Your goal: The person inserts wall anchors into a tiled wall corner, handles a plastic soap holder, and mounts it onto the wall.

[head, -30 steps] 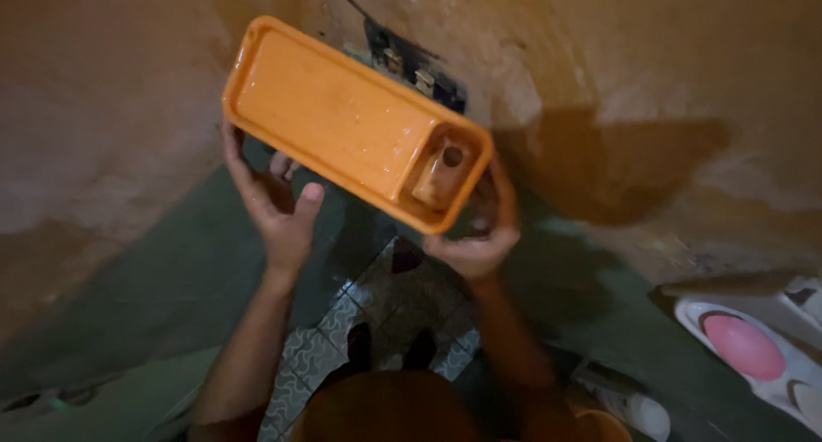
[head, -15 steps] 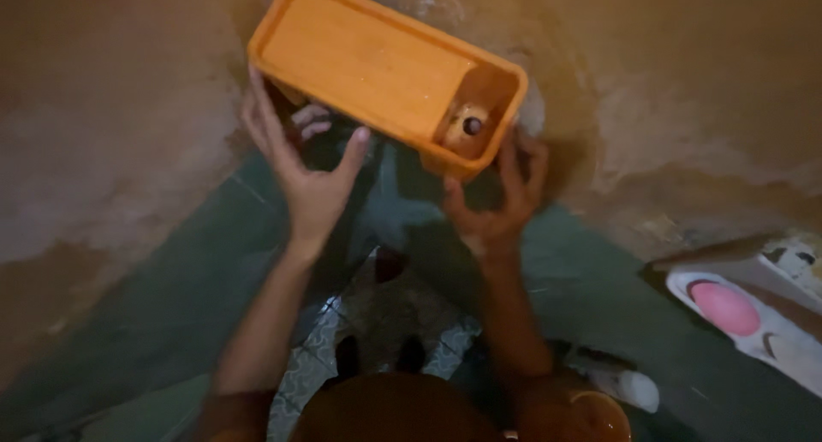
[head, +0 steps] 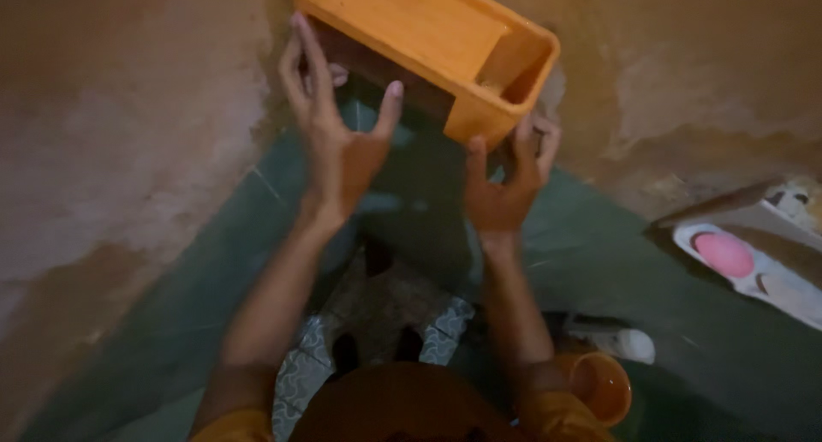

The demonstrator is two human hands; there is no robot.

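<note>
Two hands hold an orange tray [head: 428, 39] up high against the wall [head: 111, 151].

The left hand [head: 338, 138] is open, with flat fingers pressing under the long side of the tray. The right hand [head: 505, 181] cups the bottom corner, its fingers bent around the edge. The tray looks like hard plastic, stiff and probably light, and it may be a bit slippery. The thick rim and the deep end look like the best places to hold it. An orange cup [head: 599, 386] sits low down.
</note>
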